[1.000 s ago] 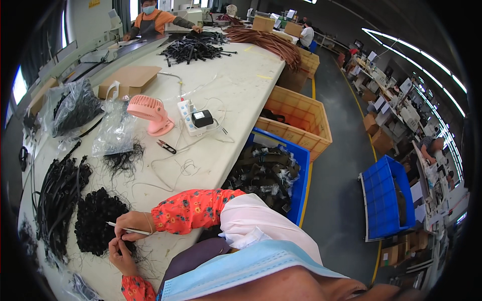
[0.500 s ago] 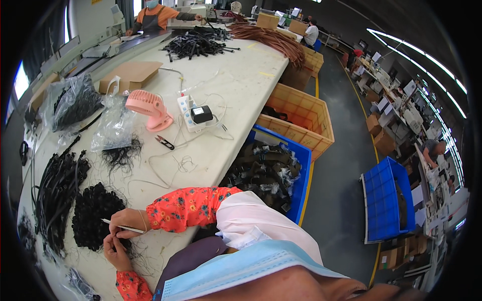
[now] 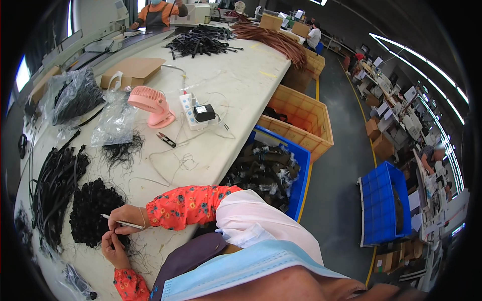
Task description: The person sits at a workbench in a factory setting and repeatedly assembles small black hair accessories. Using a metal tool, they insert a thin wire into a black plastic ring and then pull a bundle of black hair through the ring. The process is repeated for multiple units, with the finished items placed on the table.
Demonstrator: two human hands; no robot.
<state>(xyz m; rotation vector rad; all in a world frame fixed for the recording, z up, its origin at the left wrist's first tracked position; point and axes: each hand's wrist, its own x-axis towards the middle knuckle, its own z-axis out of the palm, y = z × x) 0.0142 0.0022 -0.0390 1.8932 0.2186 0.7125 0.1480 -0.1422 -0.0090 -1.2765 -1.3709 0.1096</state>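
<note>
My right hand [image 3: 128,216] is closed around a slim white pen-like stick [image 3: 121,221], whose tip points left over a heap of small black looped pieces [image 3: 94,213]. Close below it, my left hand [image 3: 115,249] has its fingers pinched together, almost touching the right fingertips. Whatever sits in that pinch is too small to make out. Loose black threads lie on the table beside both hands. To the left of the heap is a long bundle of black straps [image 3: 57,185].
Farther up the white table [image 3: 221,95] stand a pink fan [image 3: 153,106], a power strip [image 3: 190,109], thread snips [image 3: 166,140], plastic bags [image 3: 75,98] and a cardboard box [image 3: 133,72]. Blue [image 3: 303,173] and yellow crates [image 3: 321,125] line its right side. A co-worker [image 3: 158,15] is at the far end.
Both my hands stay nearly in place, still close together at the heap. The far co-worker's arm has moved in from the strap pile. The view has shifted slightly.
</note>
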